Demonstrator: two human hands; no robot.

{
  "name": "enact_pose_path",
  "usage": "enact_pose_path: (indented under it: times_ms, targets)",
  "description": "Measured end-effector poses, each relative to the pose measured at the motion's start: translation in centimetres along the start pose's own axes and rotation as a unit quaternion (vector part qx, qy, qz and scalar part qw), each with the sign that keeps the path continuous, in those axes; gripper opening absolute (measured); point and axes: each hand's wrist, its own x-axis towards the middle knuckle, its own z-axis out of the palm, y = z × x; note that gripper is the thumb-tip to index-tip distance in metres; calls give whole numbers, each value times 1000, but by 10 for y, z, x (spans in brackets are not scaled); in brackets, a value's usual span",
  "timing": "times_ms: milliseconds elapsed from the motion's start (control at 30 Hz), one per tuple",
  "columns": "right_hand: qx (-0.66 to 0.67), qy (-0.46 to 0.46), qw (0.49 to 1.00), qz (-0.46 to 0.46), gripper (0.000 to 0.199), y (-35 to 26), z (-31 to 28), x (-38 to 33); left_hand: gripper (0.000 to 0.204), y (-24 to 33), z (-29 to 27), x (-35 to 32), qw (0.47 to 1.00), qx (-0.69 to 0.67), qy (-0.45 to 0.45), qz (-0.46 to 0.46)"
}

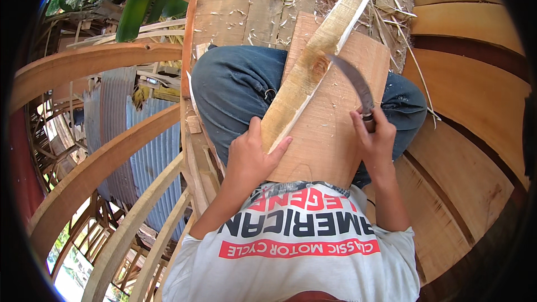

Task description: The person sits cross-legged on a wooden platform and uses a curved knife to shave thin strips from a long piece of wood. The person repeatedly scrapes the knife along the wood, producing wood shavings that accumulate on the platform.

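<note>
Head view: left fingers (255,128) clasp slat (299,86) at near end; right fingers (358,125) grip curved knife (356,80)

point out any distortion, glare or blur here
Head view: fisheye bends the wooden rails at left and planks at right; daylight washes out a bright patch at lower left; the curved knife and wooden strip look fairly sharp.

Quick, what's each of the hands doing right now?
Left hand: closed, holding the near end of a long wooden strip.
Right hand: closed, holding a curved knife.
</note>
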Motion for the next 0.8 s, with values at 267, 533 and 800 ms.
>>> enact_pose_path:
  times_ms: [267, 533, 800]
  targets:
    - [138, -358, 919, 94, 17, -5, -18, -11, 49, 2, 0, 2, 1000, 19, -1, 0]
    - [171, -324, 917, 157, 19, -15, -1, -14, 45, 6, 3, 1, 999, 21, -3, -41]
    - [206, -324, 920, 84, 21, 5, 4, -17, 44, 7, 0, 2, 1000, -1, -5, -31]
